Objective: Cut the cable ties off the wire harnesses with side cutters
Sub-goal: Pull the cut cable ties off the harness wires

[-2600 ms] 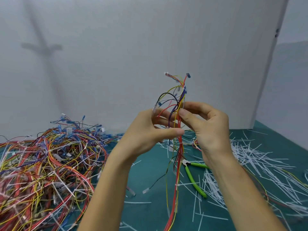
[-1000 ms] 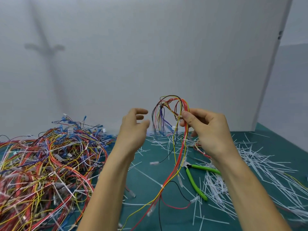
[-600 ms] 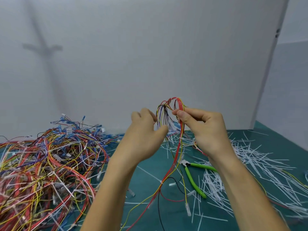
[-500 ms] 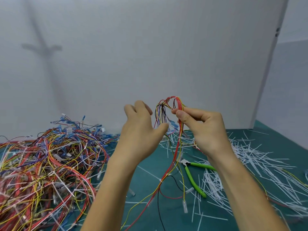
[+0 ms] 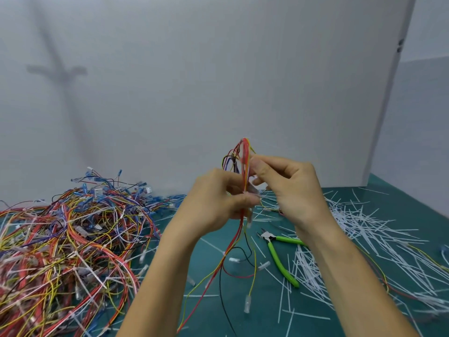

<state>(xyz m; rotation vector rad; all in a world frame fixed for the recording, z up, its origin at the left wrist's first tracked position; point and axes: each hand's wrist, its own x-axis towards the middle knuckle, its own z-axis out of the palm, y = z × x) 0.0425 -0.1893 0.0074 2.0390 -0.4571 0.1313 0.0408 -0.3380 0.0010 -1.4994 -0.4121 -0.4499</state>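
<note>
Just above the idle side cutters (image 5: pixel 279 249), both hands pinch one wire harness (image 5: pixel 245 164) upright: left hand (image 5: pixel 218 198) low, right hand (image 5: pixel 291 188) at its looped top, probably hunting a tie. Right of the cutters lie plenty of snipped ties (image 5: pixel 364 234); far left, a big harness heap (image 5: pixel 68 239) awaits.

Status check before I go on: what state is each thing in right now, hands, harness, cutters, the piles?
Wire harness, folded over, held upright, ends trailing down.
Left hand, grips its wires below the fold.
Right hand, pinches the wires near the top.
Side cutters, lying untouched on the green mat, handles spread.
Harness pile, tangled heap at left.
Cut cable ties, strewn at right.
</note>
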